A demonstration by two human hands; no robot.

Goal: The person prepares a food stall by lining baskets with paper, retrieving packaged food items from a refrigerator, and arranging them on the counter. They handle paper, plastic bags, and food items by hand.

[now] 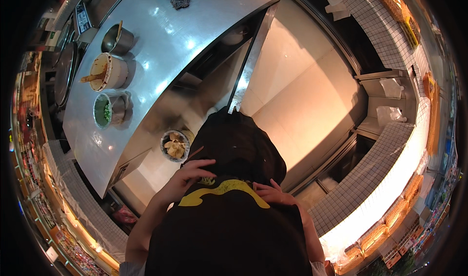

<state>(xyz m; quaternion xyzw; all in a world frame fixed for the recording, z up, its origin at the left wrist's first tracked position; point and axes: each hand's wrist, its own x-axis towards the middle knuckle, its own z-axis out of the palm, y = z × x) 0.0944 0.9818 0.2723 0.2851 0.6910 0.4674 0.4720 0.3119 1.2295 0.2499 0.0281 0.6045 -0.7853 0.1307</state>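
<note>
At the waist, my left hand point(193, 175) rests against the left side of a black apron point(226, 235) with a yellow print. Its fingers are extended and apart, and no object shows in them. On the other side of the print, my right hand point(274, 193) lies against the apron with one finger raised. Whether it pinches the cloth is hidden. Below the hands, the dark cloth point(237, 144) bulges forward. Just beyond my left hand, a lined bin point(162, 152) holds crumpled brown scraps on the floor.
A steel worktable point(161, 38) fills the left front. On it stand a metal pot point(128, 42), a white tub point(119, 73) with a stained wooden utensil, a container point(119, 108) of chopped greens, and a steel scourer point(180, 2). A tiled counter point(365, 173) curves along the right.
</note>
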